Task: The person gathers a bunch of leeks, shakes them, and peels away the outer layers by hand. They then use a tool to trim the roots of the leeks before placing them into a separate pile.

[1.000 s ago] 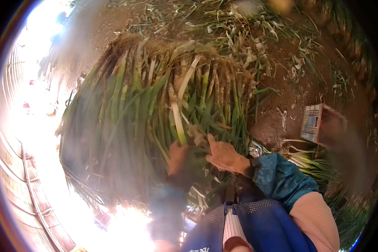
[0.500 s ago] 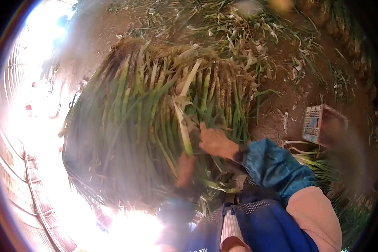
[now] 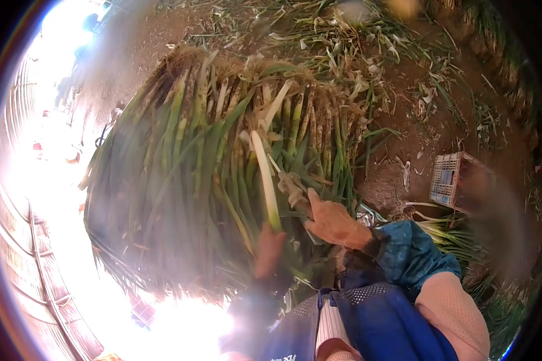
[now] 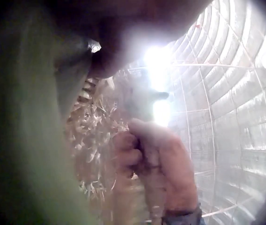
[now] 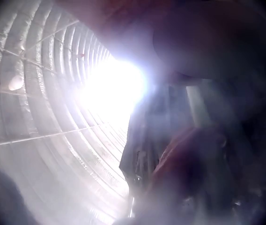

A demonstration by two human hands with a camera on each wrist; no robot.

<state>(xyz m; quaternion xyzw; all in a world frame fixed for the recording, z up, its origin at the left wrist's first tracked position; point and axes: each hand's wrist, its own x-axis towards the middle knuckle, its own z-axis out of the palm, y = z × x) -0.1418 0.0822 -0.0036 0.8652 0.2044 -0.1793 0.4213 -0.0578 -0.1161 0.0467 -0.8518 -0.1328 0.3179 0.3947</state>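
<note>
A long leek (image 3: 265,177), its bare white shaft pointing away from me and its green part toward me, lies over the heap in the head view. My left hand (image 3: 270,249) grips its green end, blurred by glare. To the right, my right hand (image 3: 337,225) pinches a limp, brownish strip of outer skin (image 3: 293,188), with the index finger stretched forward. Beneath both hands spreads a wide heap of unpeeled leeks (image 3: 186,156), roots at the far side. In the left wrist view, my left hand (image 4: 156,161) shows curled fingers. The right wrist view is dark and hazy.
A plastic crate (image 3: 454,177) stands on the soil at right, with white-stemmed leeks (image 3: 442,231) lying below it. Stripped leaves (image 3: 367,45) litter the ground beyond the heap. Ribbed plastic sheeting (image 4: 226,108) curves up at the side.
The brownish skin has come off the shaft, leaving it whiter. My right hand has moved right and toward me with the strip. My left hand is slightly nearer me than a second ago.
</note>
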